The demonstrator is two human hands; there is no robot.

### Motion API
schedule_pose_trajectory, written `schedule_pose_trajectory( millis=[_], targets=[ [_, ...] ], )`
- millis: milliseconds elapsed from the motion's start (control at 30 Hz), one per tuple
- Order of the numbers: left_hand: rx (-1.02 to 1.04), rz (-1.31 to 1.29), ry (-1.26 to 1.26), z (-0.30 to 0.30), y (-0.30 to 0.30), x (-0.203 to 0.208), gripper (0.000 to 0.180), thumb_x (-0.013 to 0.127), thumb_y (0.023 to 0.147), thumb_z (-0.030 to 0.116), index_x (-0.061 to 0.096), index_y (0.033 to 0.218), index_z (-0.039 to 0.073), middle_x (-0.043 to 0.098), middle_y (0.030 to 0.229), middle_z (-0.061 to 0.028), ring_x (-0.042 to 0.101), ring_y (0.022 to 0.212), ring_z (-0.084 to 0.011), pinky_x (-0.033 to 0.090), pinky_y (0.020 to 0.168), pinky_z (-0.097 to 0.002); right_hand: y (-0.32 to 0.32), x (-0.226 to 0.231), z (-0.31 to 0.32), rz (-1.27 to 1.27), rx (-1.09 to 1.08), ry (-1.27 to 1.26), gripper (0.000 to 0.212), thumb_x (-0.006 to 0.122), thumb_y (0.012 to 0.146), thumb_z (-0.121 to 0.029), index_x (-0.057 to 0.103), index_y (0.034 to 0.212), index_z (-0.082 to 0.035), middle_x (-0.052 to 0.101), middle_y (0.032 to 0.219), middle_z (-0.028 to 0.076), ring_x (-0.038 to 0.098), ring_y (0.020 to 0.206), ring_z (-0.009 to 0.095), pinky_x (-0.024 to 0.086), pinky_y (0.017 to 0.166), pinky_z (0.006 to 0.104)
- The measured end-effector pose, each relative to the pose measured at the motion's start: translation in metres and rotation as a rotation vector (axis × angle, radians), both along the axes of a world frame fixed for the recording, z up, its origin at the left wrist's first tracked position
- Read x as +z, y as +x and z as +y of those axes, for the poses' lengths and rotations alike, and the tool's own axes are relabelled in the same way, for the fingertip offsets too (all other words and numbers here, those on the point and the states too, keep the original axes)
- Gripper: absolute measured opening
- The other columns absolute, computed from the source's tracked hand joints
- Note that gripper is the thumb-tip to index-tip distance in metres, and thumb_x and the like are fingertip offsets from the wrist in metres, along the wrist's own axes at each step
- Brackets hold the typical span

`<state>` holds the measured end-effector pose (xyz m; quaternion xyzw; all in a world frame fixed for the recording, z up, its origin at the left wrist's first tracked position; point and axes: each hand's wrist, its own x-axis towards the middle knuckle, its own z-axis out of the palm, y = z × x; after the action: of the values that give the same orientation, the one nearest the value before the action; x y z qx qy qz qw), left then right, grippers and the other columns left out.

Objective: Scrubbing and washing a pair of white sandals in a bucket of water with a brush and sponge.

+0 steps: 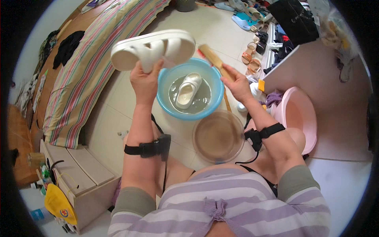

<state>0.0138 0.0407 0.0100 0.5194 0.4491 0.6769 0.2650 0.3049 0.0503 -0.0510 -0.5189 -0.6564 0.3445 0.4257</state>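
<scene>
My left hand is closed on a white strapped sandal, raised above the far left rim of a blue basin. My right hand grips the handle of a wooden scrubbing brush; reddish bristles show at its far end, turned toward the sandal but apart from it. Inside the basin, a second white sandal sits in murky grey water. Between my knees and the basin is a round, brownish, see-through basin or lid; I cannot tell which.
A pink basin leans at the right, beside a bottle with a yellow cap. Several shoes, including orange sandals, lie at the far right. A striped cloth drapes the bed at left. A drawer cabinet stands at near left.
</scene>
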Motion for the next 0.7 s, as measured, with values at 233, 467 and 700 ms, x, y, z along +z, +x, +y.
schedule_pose_trajectory(
  millis=[233,467,700],
  targets=[
    [0.025,-0.187,-0.017,-0.008,-0.007,0.003,0.028,0.073,0.083,0.013,0.064,0.106,0.000,0.067,0.096,-0.0038,0.061,0.087,-0.0108,0.049,0.081,-0.0270,-0.064,0.058,0.002,0.257,0.118,0.130,0.052,0.063,0.087,-0.015,0.047,0.136,-0.006,0.059,0.115,0.005,0.056,0.095,0.009,0.047,0.082,0.0231],
    [0.046,-0.344,-0.068,0.000,-0.018,-0.005,0.036,0.074,0.083,0.020,0.059,0.111,0.003,0.063,0.102,-0.0035,0.060,0.092,-0.0135,0.046,0.084,-0.0299,-0.032,0.037,0.002,0.136,0.028,0.203,0.055,0.065,0.083,-0.016,0.048,0.134,-0.006,0.059,0.124,0.013,0.058,0.112,0.019,0.044,0.096,0.0304],
    [-0.059,-0.566,-0.161,0.000,-0.007,-0.003,0.030,0.071,0.085,0.019,0.058,0.107,0.003,0.061,0.095,-0.0021,0.058,0.085,-0.0126,0.047,0.078,-0.0282,-0.045,0.023,-0.007,0.092,0.138,0.056,0.057,0.063,0.085,-0.015,0.044,0.138,-0.005,0.056,0.129,0.013,0.055,0.115,0.017,0.041,0.098,0.0296]
  ],
)
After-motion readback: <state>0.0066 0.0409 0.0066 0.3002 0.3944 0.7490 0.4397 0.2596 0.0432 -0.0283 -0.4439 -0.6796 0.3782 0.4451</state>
